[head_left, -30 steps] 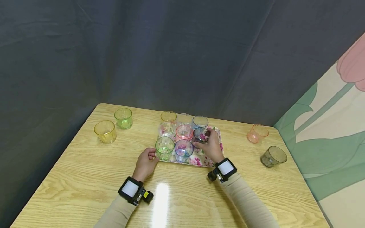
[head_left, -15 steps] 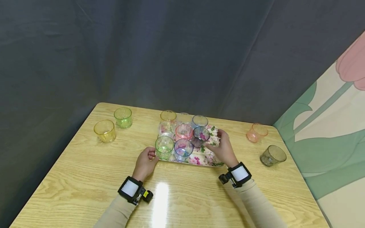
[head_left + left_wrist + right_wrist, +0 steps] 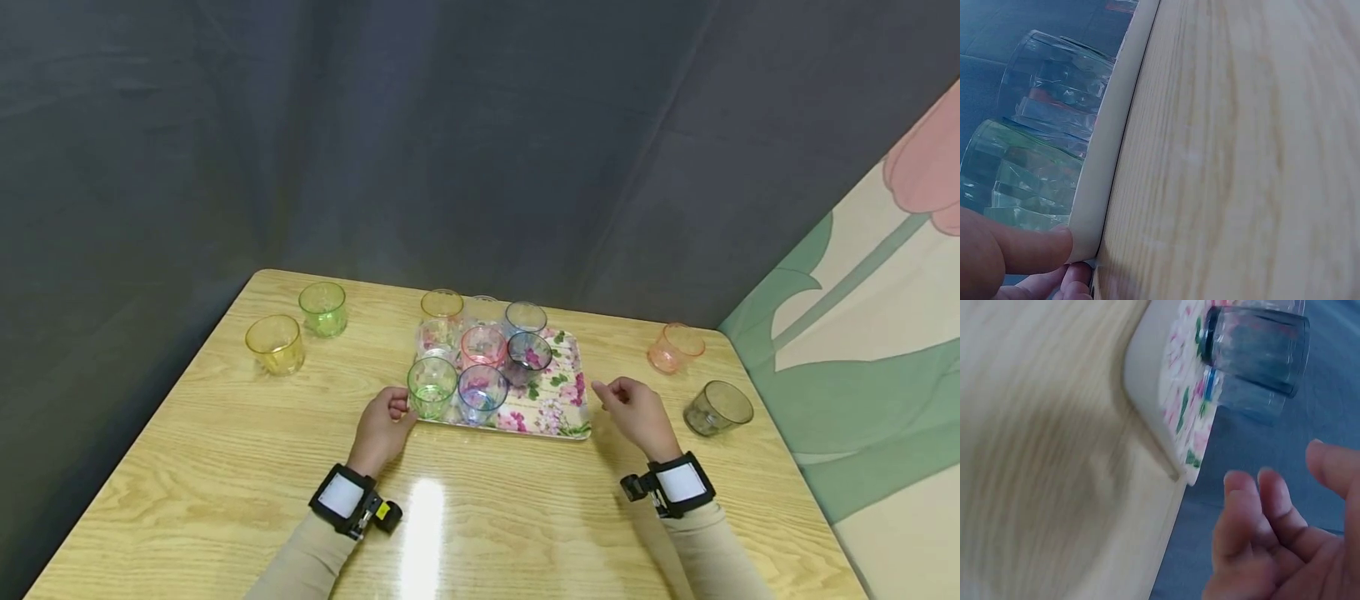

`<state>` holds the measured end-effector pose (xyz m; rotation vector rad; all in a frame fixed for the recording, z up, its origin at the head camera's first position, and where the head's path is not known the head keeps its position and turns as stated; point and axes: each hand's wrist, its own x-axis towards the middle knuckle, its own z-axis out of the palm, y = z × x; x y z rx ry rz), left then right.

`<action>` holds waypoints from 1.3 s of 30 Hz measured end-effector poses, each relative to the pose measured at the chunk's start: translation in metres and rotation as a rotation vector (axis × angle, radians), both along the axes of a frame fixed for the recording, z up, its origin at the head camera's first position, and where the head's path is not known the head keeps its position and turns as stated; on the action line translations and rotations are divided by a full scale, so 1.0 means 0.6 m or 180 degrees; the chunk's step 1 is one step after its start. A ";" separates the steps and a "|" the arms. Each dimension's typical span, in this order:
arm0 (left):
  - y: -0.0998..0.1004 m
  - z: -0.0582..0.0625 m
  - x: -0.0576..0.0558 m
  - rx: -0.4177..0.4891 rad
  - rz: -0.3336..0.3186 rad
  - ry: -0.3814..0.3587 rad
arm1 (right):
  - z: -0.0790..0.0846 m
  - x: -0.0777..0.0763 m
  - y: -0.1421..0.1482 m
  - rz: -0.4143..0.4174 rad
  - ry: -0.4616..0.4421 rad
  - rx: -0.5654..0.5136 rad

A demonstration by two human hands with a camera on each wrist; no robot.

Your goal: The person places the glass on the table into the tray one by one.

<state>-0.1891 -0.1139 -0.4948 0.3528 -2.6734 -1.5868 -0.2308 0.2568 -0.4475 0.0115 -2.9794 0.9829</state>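
A floral tray (image 3: pixel 558 400) lies on the table with several tinted tumblers in rows over its left and middle part. At its front left corner my left hand (image 3: pixel 380 429) pinches the rim, thumb on top and fingers beneath in the left wrist view. Closest to that hand is a green tumbler (image 3: pixel 432 390), with a blue tumbler (image 3: pixel 482 396) beside it. A grey tumbler (image 3: pixel 529 358) stands at the right end of the middle row, next to a pink tumbler (image 3: pixel 484 346). My right hand (image 3: pixel 637 412) hovers just right of the tray, fingers loosely bent, holding nothing.
Off the tray at left stand a yellow tumbler (image 3: pixel 276 346) and another green tumbler (image 3: pixel 323 310). To the right are an orange-pink tumbler (image 3: pixel 675 348) and a smoky brown tumbler (image 3: pixel 717 409). A dark curtain (image 3: pixel 480 150) hangs behind the table.
My right hand has let go of the grey tumbler, which stays on the tray, and has moved right past the tray's edge. The left hand has kept its place.
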 end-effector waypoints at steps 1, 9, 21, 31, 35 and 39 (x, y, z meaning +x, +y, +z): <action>0.000 0.000 0.001 -0.0001 0.0005 0.0006 | -0.001 0.002 0.004 0.0015 -0.0044 0.0022; -0.003 -0.002 0.003 0.0002 -0.0003 0.0013 | -0.023 0.013 0.013 0.0106 -0.0569 0.0214; -0.001 -0.004 0.004 0.0018 -0.0015 0.0016 | -0.055 0.016 -0.002 0.0305 -0.1015 0.0432; -0.001 -0.005 0.004 -0.0010 -0.0017 0.0088 | -0.054 0.015 -0.012 0.0396 -0.1064 0.0376; -0.001 -0.005 0.005 -0.0034 0.0005 0.0075 | -0.056 0.015 -0.014 0.0402 -0.1057 0.0367; -0.002 -0.004 0.006 0.0002 -0.0030 0.0107 | -0.059 0.012 -0.012 0.0405 -0.1023 0.0386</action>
